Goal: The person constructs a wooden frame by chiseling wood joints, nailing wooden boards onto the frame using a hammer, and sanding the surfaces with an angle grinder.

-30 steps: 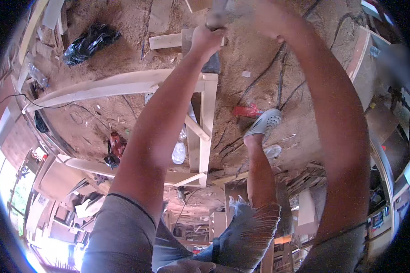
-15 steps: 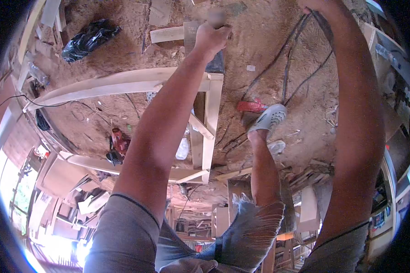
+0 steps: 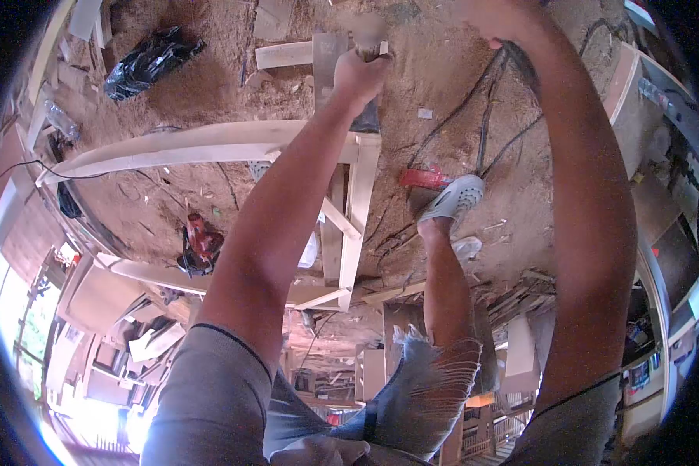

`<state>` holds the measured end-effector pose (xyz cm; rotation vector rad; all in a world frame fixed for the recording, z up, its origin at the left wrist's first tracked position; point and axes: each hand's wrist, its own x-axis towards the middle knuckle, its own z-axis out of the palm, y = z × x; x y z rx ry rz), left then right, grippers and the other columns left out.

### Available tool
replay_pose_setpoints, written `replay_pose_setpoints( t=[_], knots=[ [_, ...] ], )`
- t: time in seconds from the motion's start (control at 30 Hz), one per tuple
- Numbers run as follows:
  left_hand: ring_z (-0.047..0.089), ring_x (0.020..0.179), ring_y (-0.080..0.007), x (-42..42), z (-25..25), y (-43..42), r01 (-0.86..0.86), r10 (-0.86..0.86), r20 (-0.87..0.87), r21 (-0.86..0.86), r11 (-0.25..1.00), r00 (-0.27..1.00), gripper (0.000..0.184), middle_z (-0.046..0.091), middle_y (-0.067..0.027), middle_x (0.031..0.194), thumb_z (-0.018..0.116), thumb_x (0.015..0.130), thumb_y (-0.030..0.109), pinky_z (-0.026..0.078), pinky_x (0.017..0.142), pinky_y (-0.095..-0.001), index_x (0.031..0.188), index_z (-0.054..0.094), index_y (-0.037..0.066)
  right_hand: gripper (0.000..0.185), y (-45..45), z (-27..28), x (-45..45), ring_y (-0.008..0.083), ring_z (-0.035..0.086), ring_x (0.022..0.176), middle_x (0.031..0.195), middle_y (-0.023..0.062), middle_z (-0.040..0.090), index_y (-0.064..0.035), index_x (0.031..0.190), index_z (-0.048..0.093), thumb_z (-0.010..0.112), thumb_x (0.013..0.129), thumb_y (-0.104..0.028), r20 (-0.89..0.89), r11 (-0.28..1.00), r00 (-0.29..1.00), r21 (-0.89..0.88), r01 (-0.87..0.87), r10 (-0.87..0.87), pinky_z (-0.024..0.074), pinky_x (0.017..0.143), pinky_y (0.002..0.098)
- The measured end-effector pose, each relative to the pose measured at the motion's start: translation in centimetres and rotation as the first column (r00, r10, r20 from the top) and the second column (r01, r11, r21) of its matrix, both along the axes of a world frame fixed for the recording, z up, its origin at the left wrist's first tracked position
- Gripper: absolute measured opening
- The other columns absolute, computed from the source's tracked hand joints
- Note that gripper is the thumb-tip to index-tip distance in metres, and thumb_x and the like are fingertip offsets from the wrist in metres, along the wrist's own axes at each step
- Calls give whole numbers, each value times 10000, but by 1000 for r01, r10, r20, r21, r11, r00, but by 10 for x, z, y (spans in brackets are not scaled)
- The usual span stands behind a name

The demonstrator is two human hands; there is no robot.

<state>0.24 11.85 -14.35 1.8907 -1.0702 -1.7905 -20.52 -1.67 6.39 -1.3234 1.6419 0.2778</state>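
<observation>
My left hand [image 3: 359,76] is closed around a short brownish handle-like piece, whose upper end is blurred, so I cannot make out what it is. It is above the corner of a pale wooden frame [image 3: 361,210] with a curved rail. At the top edge, my right hand [image 3: 512,27] is partly smeared by motion, its fingers closed on a black cable [image 3: 487,116]. Strands of the cable hang from it down to the ground, near a red object [image 3: 425,178] by my shoe [image 3: 460,196].
A red and black power tool [image 3: 200,239] lies inside the wooden frame. A black plastic bag [image 3: 151,64] is at upper left, with a clear bottle [image 3: 60,120] below it. A short board [image 3: 284,56] lies on the dusty ground. Wood scraps are piled behind me.
My right hand has moved left and slightly down, with the cable strands shifting along. My left hand has dipped slightly, still closed on the piece.
</observation>
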Motion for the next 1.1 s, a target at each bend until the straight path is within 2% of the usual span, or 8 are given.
replay_pose_setpoints(
  t=[0.27, 0.37, 0.47, 0.6, 0.67, 0.87, 0.97, 1.1],
  knots=[
    [661, 541, -208, -13, -8, -1, 84, -83, 62, -16, 996, 995, 362, 663, -108, 619, 766, 862, 296, 530, 547, -417, 748, 715, -43, 815, 43, -42, -28, 302, 642, 1266, 1359, 247, 662, 19, 1483, 510, 857, 791, -238, 83, 729, 997, -682, 58, -2, 488, 1073, 395],
    [665, 546, -218, -12, -14, 5, 97, -92, 75, -57, 994, 993, 350, 657, -104, 603, 752, 852, 285, 530, 548, -414, 707, 707, -31, 806, 44, -49, -34, 349, 627, 1299, 1369, 272, 650, 26, 1467, 523, 852, 786, -253, 281, 757, 958, -616, 217, -46, 483, 1083, 415],
    [647, 556, -195, -14, -4, 1, 68, -68, 34, -22, 997, 997, 287, 654, -75, 634, 732, 875, 252, 514, 537, -388, 748, 704, -4, 775, 29, -32, -33, 381, 618, 1310, 1362, 290, 647, 21, 1455, 535, 836, 805, -273, 34, 873, 988, -465, 147, -149, 483, 1086, 428],
    [597, 580, -131, -11, 12, 1, 102, -102, 13, -42, 994, 995, 166, 625, -9, 691, 702, 937, 193, 478, 517, -340, 855, 694, 48, 755, 35, -79, -34, 381, 653, 1253, 1299, 287, 679, -3, 1441, 559, 823, 801, -303, -98, 679, 989, -734, 1, -107, 505, 1053, 449],
    [639, 623, -164, -16, 21, 3, 72, -72, -22, -4, 997, 997, 201, 651, -52, 697, 707, 913, 220, 502, 555, -359, 862, 708, 26, 738, 61, -153, -47, 386, 689, 1188, 1228, 293, 707, 13, 1396, 587, 830, 784, -321, -430, 668, 903, -669, -325, 8, 525, 1019, 463],
    [746, 717, -297, -4, -35, 29, 105, -102, 38, -109, 988, 994, 355, 720, -177, 724, 735, 867, 323, 559, 645, -423, 884, 736, -32, 700, 28, -35, -6, 409, 740, 1037, 1064, 313, 736, 97, 1210, 632, 855, 762, -392, -218, 967, 975, -234, -96, 44, 571, 900, 484],
    [749, 722, -324, -6, -23, 30, 109, -109, 74, 7, 994, 991, 373, 723, -184, 731, 747, 863, 345, 558, 658, -437, 889, 737, -27, 630, 26, -12, -6, 411, 747, 1016, 1064, 318, 735, 71, 1171, 670, 836, 787, -400, -85, 785, 985, -616, 67, -150, 580, 861, 485],
    [745, 708, -330, -10, 0, 31, 94, -101, 88, 81, 992, 991, 334, 728, -173, 728, 747, 856, 337, 553, 668, -450, 886, 747, 3, 557, 41, -68, -30, 442, 732, 991, 1048, 308, 727, 56, 1258, 635, 768, 842, -290, 99, 880, 876, 2, -475, 472, 574, 876, 511]
  ],
)
